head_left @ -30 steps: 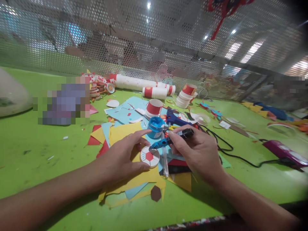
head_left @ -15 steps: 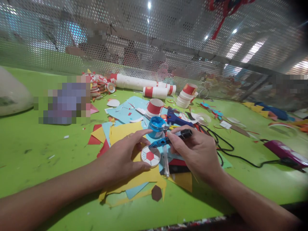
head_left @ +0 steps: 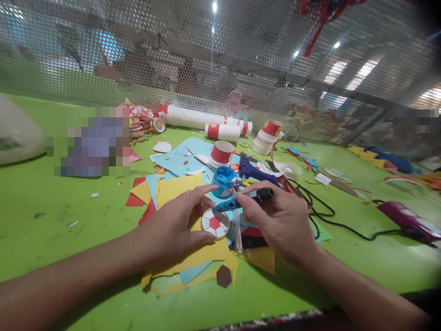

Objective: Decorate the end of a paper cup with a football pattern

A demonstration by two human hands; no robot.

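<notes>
My left hand [head_left: 182,216] is closed around the edge of a small white disc [head_left: 219,231], steadying it by thumb and fingers. The disc bears a red hexagon with dark lines running out from it and blue dots in one section. In my right hand [head_left: 275,214] is a black marker pen [head_left: 264,195], its front end smeared with blue paint. The pen's tip touches, or hovers just over, the disc's upper edge; I cannot tell which. An uncapped jar of blue paint [head_left: 224,189] stands right behind the disc. Beside the disc, a clear stick [head_left: 237,230] lies partly under my right hand.
Yellow paper [head_left: 179,191] and blue sheets [head_left: 175,158] lie under the work. Behind are a red-and-white paper cup [head_left: 221,155], a blue glue gun [head_left: 255,169] and stacked cups [head_left: 267,138]. Black cables run right to a purple device [head_left: 409,220]. A brown hexagon [head_left: 224,276] lies in front.
The marker pen and my right hand have shifted very slightly left. My left hand and the disc stay in place.
</notes>
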